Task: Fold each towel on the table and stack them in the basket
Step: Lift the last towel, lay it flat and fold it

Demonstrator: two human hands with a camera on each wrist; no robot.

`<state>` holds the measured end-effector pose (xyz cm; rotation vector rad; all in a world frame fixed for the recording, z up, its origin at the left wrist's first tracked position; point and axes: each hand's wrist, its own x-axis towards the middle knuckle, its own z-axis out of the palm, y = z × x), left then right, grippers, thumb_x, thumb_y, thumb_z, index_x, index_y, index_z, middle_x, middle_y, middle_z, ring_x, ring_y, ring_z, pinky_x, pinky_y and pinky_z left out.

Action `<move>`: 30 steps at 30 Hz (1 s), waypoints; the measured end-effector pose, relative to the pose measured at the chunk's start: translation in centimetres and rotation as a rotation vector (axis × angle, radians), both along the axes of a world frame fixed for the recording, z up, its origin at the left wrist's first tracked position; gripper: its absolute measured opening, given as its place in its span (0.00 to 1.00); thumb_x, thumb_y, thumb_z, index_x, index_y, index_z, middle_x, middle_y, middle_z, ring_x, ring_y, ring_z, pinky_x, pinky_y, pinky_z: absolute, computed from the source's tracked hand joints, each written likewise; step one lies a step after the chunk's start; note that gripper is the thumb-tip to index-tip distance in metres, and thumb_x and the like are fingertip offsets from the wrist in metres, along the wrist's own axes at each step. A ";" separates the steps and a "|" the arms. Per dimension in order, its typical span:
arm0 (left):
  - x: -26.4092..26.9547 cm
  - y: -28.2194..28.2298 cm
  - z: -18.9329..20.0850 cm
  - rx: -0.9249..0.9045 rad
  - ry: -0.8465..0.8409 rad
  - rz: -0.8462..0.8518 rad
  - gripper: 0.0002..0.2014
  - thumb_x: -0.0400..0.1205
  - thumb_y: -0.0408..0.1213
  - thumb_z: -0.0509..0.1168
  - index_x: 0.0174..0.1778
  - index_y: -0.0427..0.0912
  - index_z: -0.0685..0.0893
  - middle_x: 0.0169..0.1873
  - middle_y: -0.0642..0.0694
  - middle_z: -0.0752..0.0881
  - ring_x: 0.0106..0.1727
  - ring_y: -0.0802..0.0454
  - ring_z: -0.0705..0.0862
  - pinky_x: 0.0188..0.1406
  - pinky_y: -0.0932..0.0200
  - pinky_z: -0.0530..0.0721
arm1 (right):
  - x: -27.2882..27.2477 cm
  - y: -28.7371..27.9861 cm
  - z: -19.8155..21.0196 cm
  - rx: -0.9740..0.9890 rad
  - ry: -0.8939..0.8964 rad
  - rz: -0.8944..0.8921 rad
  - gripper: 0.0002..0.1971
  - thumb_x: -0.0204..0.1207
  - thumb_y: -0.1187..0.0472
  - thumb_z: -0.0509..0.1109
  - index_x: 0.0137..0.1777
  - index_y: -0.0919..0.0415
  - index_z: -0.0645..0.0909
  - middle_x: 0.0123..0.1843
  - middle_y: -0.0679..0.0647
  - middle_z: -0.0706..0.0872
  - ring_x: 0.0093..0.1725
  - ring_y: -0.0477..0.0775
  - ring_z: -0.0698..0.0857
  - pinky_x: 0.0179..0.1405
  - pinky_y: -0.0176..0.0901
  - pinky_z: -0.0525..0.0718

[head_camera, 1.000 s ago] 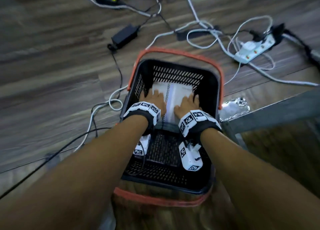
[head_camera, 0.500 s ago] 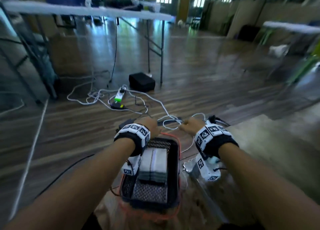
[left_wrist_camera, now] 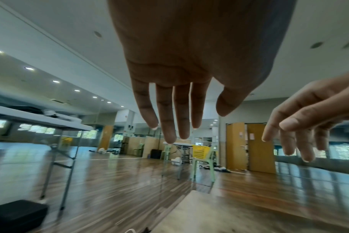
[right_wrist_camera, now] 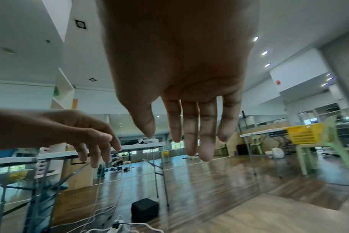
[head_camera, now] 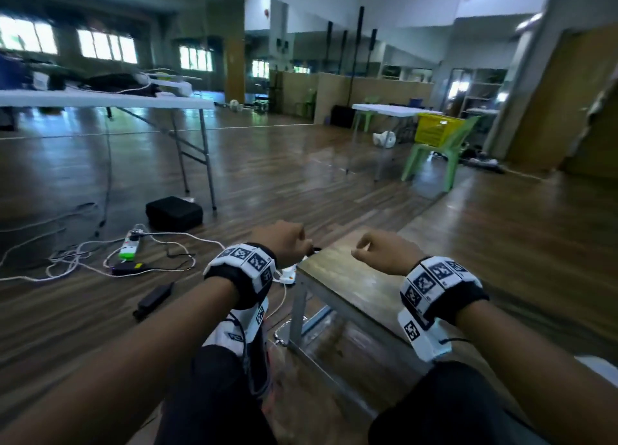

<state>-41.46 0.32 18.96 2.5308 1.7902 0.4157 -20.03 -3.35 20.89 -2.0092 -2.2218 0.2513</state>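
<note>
Neither the towels nor the basket appear in any current view. In the head view my left hand (head_camera: 284, 244) and right hand (head_camera: 381, 250) hover side by side in the air, over the near corner of the wooden table (head_camera: 351, 277). The left wrist view has my left hand (left_wrist_camera: 197, 124) with straight, spread fingers and nothing in it, and the right hand (left_wrist_camera: 301, 126) beside it. Seen from the right wrist, my right hand (right_wrist_camera: 169, 138) is just as empty and relaxed, with the left hand (right_wrist_camera: 90, 141) at its side.
A white folding table (head_camera: 100, 98) stands at the left, with a black box (head_camera: 174, 213) by its leg. A power strip (head_camera: 130, 245), cables and an adapter (head_camera: 153, 299) lie on the floor. A green chair carries a yellow basket (head_camera: 434, 133) at the back right.
Both hands have come up out of the black basket, leaving the folded towel inside. My head has swung up from the basket to the room.
</note>
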 end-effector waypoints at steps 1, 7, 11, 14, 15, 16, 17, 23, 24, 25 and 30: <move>1.4 0.0 0.1 -0.017 -0.002 -0.039 0.16 0.80 0.56 0.56 0.52 0.51 0.82 0.53 0.44 0.87 0.54 0.43 0.84 0.48 0.54 0.79 | 1.3 -0.7 0.0 0.003 -0.007 -0.042 0.20 0.78 0.42 0.61 0.61 0.54 0.80 0.56 0.49 0.83 0.57 0.51 0.82 0.49 0.43 0.76; 10.9 -0.1 -0.8 -0.039 0.006 -0.314 0.18 0.82 0.55 0.55 0.58 0.49 0.79 0.52 0.48 0.87 0.55 0.45 0.83 0.48 0.53 0.78 | 10.1 -4.7 -0.7 0.028 0.060 -0.251 0.18 0.76 0.41 0.63 0.51 0.55 0.84 0.52 0.52 0.88 0.49 0.53 0.84 0.51 0.51 0.84; 18.2 -1.1 -2.1 -0.056 -0.027 -0.504 0.16 0.81 0.55 0.56 0.54 0.48 0.80 0.51 0.46 0.86 0.51 0.44 0.83 0.46 0.54 0.79 | 14.9 -9.5 -1.1 0.023 0.136 -0.419 0.18 0.80 0.52 0.64 0.51 0.69 0.87 0.50 0.64 0.89 0.50 0.64 0.86 0.41 0.43 0.75; 23.9 -2.9 -3.2 -0.082 -0.007 -0.635 0.16 0.81 0.54 0.56 0.54 0.48 0.80 0.52 0.46 0.86 0.52 0.44 0.83 0.46 0.54 0.80 | 19.1 -13.6 -2.2 -0.007 0.103 -0.564 0.16 0.78 0.45 0.64 0.53 0.55 0.85 0.55 0.53 0.88 0.53 0.55 0.85 0.54 0.49 0.82; 25.8 -3.5 -3.7 -0.094 -0.005 -0.677 0.16 0.81 0.54 0.56 0.53 0.48 0.81 0.52 0.46 0.86 0.51 0.44 0.83 0.45 0.54 0.81 | 20.5 -14.9 -2.8 -0.018 0.096 -0.619 0.17 0.77 0.42 0.63 0.54 0.52 0.84 0.56 0.50 0.87 0.54 0.54 0.84 0.56 0.53 0.82; 28.0 -4.2 -4.2 -0.105 -0.001 -0.722 0.16 0.82 0.54 0.56 0.52 0.47 0.81 0.51 0.46 0.86 0.50 0.44 0.83 0.45 0.54 0.81 | 22.3 -16.3 -3.5 -0.022 0.106 -0.674 0.16 0.76 0.42 0.63 0.53 0.50 0.83 0.57 0.50 0.87 0.54 0.54 0.84 0.57 0.55 0.82; 30.0 -5.0 -4.7 -0.107 0.008 -0.764 0.16 0.82 0.53 0.55 0.51 0.47 0.81 0.50 0.45 0.87 0.49 0.44 0.83 0.45 0.54 0.81 | 23.9 -17.7 -4.2 -0.022 0.112 -0.726 0.16 0.76 0.42 0.63 0.53 0.50 0.83 0.57 0.51 0.87 0.55 0.54 0.84 0.57 0.55 0.82; 37.8 -8.4 -9.0 -0.212 0.016 -0.939 0.13 0.81 0.51 0.58 0.49 0.48 0.82 0.49 0.46 0.86 0.44 0.47 0.81 0.45 0.54 0.81 | 29.0 -23.8 -8.8 -0.058 0.163 -0.919 0.13 0.77 0.51 0.64 0.52 0.56 0.86 0.52 0.52 0.86 0.55 0.54 0.83 0.55 0.46 0.79; 39.0 -9.0 -10.0 -0.230 0.021 -0.969 0.13 0.80 0.51 0.59 0.50 0.48 0.82 0.51 0.47 0.86 0.48 0.46 0.83 0.48 0.52 0.82 | 29.8 -24.6 -9.9 -0.062 0.177 -0.941 0.12 0.77 0.52 0.64 0.51 0.56 0.86 0.50 0.50 0.85 0.55 0.53 0.83 0.56 0.47 0.79; 40.1 -9.5 -11.0 -0.231 0.037 -1.000 0.13 0.80 0.50 0.58 0.52 0.48 0.83 0.52 0.48 0.86 0.52 0.46 0.83 0.51 0.52 0.81 | 30.5 -25.3 -11.0 -0.072 0.190 -0.962 0.11 0.76 0.52 0.65 0.50 0.55 0.86 0.49 0.49 0.85 0.54 0.52 0.83 0.56 0.47 0.79; 44.4 -11.1 -15.7 -0.281 0.078 -1.082 0.13 0.81 0.47 0.59 0.57 0.49 0.82 0.60 0.50 0.82 0.59 0.48 0.80 0.56 0.51 0.76 | 32.7 -27.3 -16.3 -0.138 0.196 -1.049 0.16 0.73 0.49 0.68 0.58 0.54 0.83 0.58 0.53 0.87 0.58 0.54 0.83 0.61 0.50 0.79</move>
